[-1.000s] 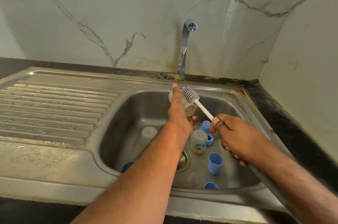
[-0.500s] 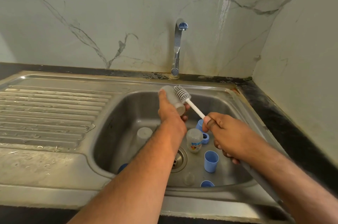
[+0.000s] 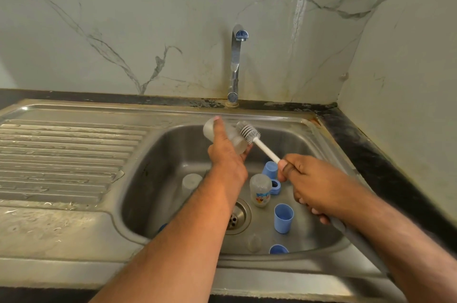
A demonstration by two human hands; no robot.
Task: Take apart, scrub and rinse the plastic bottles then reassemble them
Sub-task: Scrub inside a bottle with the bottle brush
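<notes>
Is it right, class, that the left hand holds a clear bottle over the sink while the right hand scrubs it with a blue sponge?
Not quite. The right hand holds a white bottle brush, not a blue sponge; its bristle head is against the clear bottle. The head view shows this. The rest stands: the left hand holds that bottle over the sink.
</notes>
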